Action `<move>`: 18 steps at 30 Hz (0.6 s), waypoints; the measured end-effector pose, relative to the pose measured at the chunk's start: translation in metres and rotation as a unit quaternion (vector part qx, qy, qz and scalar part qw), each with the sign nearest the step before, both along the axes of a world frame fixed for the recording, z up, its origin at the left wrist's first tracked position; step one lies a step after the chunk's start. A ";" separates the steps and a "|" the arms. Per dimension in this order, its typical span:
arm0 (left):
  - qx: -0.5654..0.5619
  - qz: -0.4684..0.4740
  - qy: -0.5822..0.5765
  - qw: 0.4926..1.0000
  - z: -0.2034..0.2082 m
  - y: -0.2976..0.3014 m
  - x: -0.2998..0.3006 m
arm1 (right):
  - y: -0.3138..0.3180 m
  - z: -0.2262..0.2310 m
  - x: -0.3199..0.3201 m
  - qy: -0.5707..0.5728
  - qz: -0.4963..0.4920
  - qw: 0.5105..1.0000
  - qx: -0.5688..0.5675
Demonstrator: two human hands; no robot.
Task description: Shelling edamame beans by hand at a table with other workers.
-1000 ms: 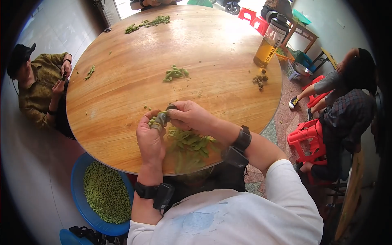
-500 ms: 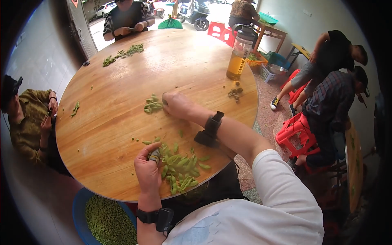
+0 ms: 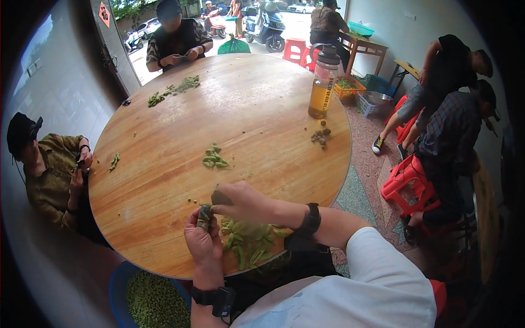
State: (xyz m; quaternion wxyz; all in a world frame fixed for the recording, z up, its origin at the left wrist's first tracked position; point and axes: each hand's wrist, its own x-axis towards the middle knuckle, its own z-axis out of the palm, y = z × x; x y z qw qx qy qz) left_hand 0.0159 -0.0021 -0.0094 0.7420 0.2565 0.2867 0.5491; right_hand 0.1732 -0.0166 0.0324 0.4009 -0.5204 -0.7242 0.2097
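My left hand point(image 3: 203, 243) is raised at the table's near side, its fingers curled together and a dark wrapping point(image 3: 204, 217) round one fingertip. Up against that fingertip is my right hand point(image 3: 240, 201), its fingers bent in and partly blurred. A speck of green shows where the hands meet, but what they hold is too small to make out. Just below and right of them lies a heap of green bean pods point(image 3: 252, 240), partly covered by my right wrist. Beyond my hands is a smaller pile of pods point(image 3: 214, 156).
A blue tub of shelled beans point(image 3: 156, 300) stands below the round table point(image 3: 164, 218). At the right edge are a bottle of amber liquid point(image 3: 322, 90) and brown round bits point(image 3: 321, 135). People sit left and across, near more pods point(image 3: 175, 90). Red stools point(image 3: 410, 186) stand right.
My right hand has come back from the smaller pod pile to meet my left hand, leaving that pile uncovered. The view has tilted up slightly.
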 end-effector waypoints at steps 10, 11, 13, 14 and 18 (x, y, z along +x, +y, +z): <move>0.027 0.066 0.055 0.996 0.006 -0.001 0.002 | 0.002 -0.017 0.005 0.334 0.186 0.858 -0.343; 0.030 0.075 0.063 0.995 0.005 -0.001 0.002 | 0.002 -0.019 0.006 0.313 0.194 0.878 -0.305; 0.034 0.084 0.071 0.993 0.005 -0.001 0.003 | 0.003 -0.025 0.006 0.292 0.202 0.896 -0.266; 0.040 0.071 0.077 0.994 0.006 -0.002 0.003 | 0.005 -0.030 0.005 0.274 0.207 0.909 -0.236; 0.016 0.015 0.049 0.999 0.010 -0.007 0.004 | -0.003 -0.014 0.002 0.339 0.169 0.854 -0.357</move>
